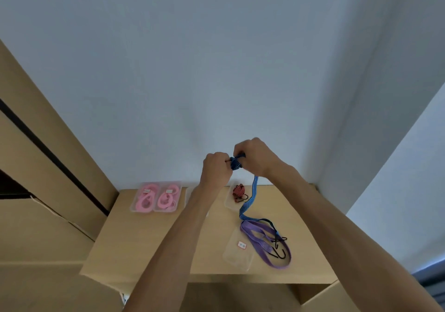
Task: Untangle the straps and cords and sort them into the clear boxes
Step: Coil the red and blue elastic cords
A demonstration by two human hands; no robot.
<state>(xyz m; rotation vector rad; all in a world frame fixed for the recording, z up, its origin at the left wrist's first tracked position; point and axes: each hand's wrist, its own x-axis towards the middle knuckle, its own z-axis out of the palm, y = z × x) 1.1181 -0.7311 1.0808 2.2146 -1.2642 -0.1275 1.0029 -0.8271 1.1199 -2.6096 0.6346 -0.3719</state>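
Observation:
Both hands are raised above the cardboard surface (149, 239). My left hand (215, 168) and my right hand (252, 157) grip a wound-up bundle of a blue striped bungee cord (237, 163) between them. The cord's free length (251, 197) hangs down to the surface. Its far end lies tangled with a purple strap (281, 261) and black hooks (280, 255). A red striped cord (238, 191) sits coiled in a clear box (227, 203). Two clear boxes at the left (157, 197) hold pink cords. An empty clear box (237, 255) with a label lies beside the purple strap.
The work surface is the top of a cardboard box set against a white wall. Taller cardboard boxes (48, 167) stand at the left. The front edge of the box top runs just below the empty clear box.

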